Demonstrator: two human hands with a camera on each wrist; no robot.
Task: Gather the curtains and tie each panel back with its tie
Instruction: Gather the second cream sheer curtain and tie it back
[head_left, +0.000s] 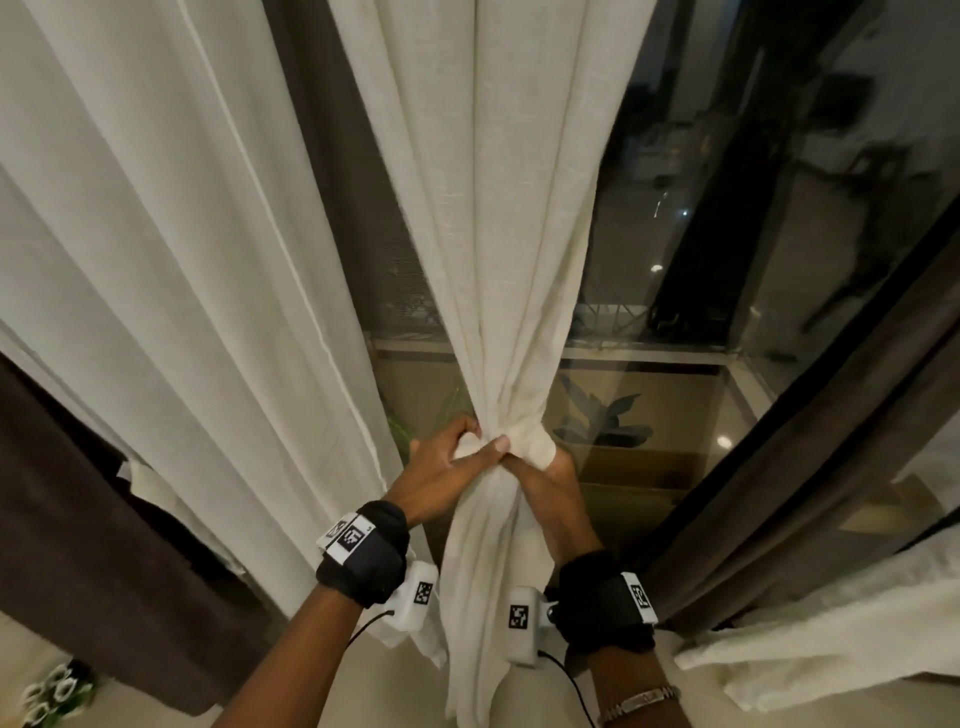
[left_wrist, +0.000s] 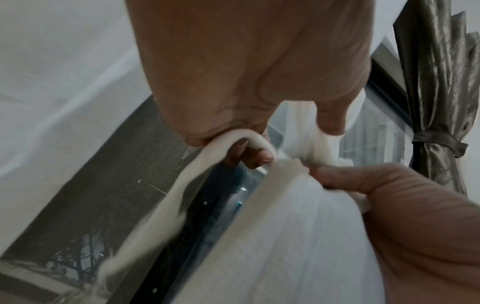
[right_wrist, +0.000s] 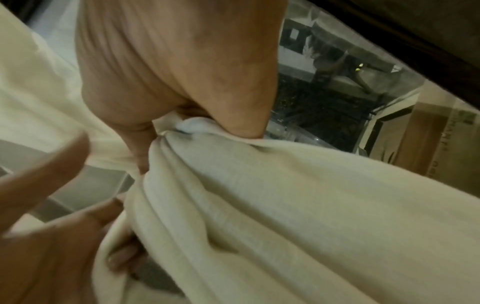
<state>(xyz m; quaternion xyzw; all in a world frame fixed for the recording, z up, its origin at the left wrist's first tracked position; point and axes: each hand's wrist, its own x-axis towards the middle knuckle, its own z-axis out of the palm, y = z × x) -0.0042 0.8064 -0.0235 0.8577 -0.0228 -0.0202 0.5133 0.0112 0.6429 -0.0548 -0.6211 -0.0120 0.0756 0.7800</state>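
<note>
Closest to me are both forearms, angled up and inward so the wrists nearly meet either side of the cream curtain panel (head_left: 498, 218). My left hand (head_left: 441, 470) comes in from the left, fingers curled, with a strip of cream tie (left_wrist: 249, 139) looped over one finger and the thumb pressed onto the bunched fabric. My right hand (head_left: 556, 478) reaches up on the panel's right side, fingers wrapped round the gathered waist where the tie band (head_left: 535, 441) circles it, so both hands are gripping cloth. The panel hangs dead centre in front of the dark window (head_left: 727, 208), pinched in at hand height and flaring below. A second cream panel (head_left: 156, 234) hangs loose further left, with a brown drape (head_left: 810, 441) off right.
</note>
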